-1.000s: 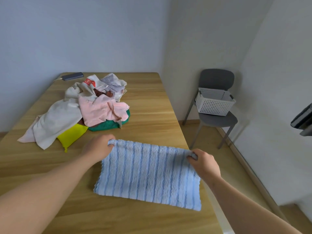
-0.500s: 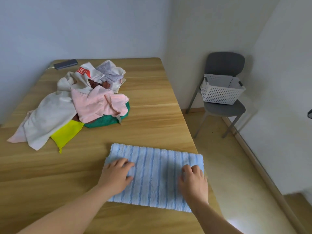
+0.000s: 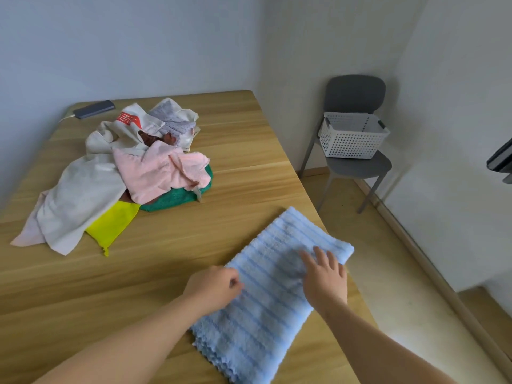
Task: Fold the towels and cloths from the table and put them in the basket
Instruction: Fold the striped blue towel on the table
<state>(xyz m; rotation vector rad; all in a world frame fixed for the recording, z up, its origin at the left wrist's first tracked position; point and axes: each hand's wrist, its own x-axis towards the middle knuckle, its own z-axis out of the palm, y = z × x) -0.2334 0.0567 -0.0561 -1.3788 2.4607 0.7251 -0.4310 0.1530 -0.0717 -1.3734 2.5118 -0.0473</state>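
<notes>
A folded light blue striped towel point(image 3: 266, 309) lies slantwise on the wooden table point(image 3: 243, 173) near its right edge. My left hand point(image 3: 214, 289) pinches the towel's left edge with curled fingers. My right hand point(image 3: 325, 278) lies flat on the towel's far right part, fingers spread and straight. A heap of unfolded cloths point(image 3: 133, 173) sits at the table's far left: cream, pink, green, yellow and grey pieces. The white perforated basket point(image 3: 353, 137) stands on a grey chair point(image 3: 357, 164) beyond the table's right side.
A dark phone point(image 3: 94, 108) lies at the table's far left corner, by the wall. The chair stands in the room's corner on a bare floor strip between table and right wall. A dark object point(image 3: 501, 159) juts from the right wall.
The towel has turned from square-on to slantwise on the table. My left hand moved from lying flat on it to pinching its left edge. My right hand stayed flat on top.
</notes>
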